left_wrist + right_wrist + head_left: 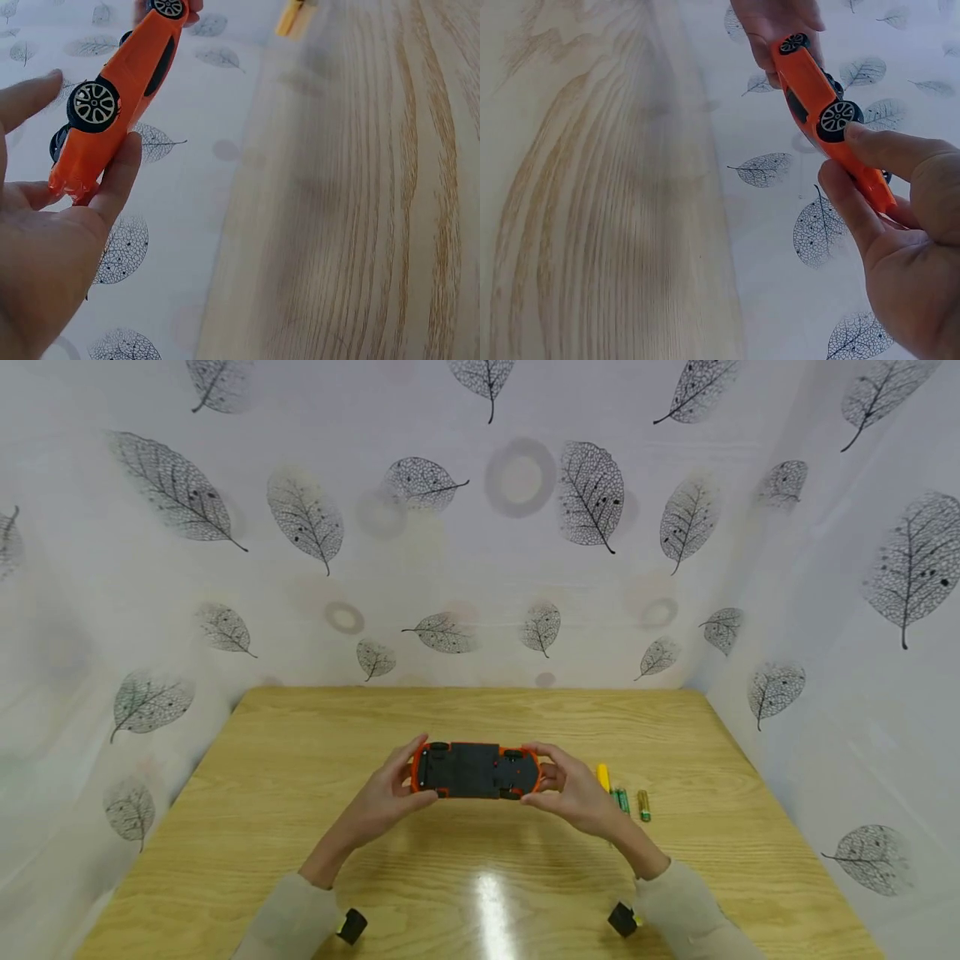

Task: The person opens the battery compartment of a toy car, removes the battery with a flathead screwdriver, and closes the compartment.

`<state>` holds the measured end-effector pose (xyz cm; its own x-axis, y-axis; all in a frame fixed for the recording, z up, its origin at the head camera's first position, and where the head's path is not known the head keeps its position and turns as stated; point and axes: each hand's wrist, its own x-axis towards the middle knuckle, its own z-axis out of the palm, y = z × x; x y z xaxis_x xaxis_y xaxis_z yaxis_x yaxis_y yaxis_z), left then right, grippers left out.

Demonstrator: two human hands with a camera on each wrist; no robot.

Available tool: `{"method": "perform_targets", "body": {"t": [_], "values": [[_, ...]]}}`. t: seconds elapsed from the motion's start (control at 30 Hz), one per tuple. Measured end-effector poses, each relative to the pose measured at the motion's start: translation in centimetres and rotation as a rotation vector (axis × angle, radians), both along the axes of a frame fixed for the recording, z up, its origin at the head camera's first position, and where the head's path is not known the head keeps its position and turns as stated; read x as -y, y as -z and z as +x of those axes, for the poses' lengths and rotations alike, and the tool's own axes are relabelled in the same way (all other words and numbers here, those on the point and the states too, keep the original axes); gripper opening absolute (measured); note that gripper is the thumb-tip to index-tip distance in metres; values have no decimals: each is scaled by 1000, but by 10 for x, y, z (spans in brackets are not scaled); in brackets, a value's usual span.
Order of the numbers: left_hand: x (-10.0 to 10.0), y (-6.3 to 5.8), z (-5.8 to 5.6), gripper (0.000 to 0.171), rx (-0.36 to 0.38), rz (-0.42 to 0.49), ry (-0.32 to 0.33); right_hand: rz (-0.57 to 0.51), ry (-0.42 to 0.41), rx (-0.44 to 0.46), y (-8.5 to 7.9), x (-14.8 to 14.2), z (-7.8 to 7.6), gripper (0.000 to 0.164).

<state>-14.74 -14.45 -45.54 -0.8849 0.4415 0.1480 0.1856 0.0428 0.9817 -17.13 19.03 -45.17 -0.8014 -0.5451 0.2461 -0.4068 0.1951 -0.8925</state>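
An orange toy car (474, 770) is held upside down above the table, its black underside facing the head camera. My left hand (388, 797) grips one end of it, and my right hand (576, 791) grips the other. In the left wrist view the car (120, 105) shows its orange side and spoked wheels, with the left hand's fingers (120, 169) under the body. The right wrist view has the right thumb by a wheel of the car (810, 82) and the fingers along its other side.
Beside the right hand lie green batteries (622, 800), a gold-and-green battery (644, 806) and a yellow object (603, 776), partly hidden by that hand. The wooden table (300, 727) meets a leaf-patterned sheet (480, 568) at the back and sides.
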Motion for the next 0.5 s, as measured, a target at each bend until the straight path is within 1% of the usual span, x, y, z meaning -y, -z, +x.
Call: {"method": "perform_targets", "body": {"t": [0.1,0.17,0.23,0.3,0.4,0.47,0.5], "values": [[0,-3,2,82,-12,-70,-47,26,30,-72,1,1,1,75],[0,-4,1,78,-21,-91,-67,37,46,-108,2,1,2,75],[-1,-5,1,72,-18,-103,-97,33,45,-138,4,2,3,75],[-1,-3,0,65,-12,-77,-123,34,47,-184,6,2,3,74],[-6,-3,-1,57,25,-15,-181,43,55,-268,7,3,3,75],[-10,-4,-2,56,50,25,-222,54,62,-332,7,3,4,76],[-12,-5,-1,56,56,31,-245,54,62,-360,6,3,4,77]]}}
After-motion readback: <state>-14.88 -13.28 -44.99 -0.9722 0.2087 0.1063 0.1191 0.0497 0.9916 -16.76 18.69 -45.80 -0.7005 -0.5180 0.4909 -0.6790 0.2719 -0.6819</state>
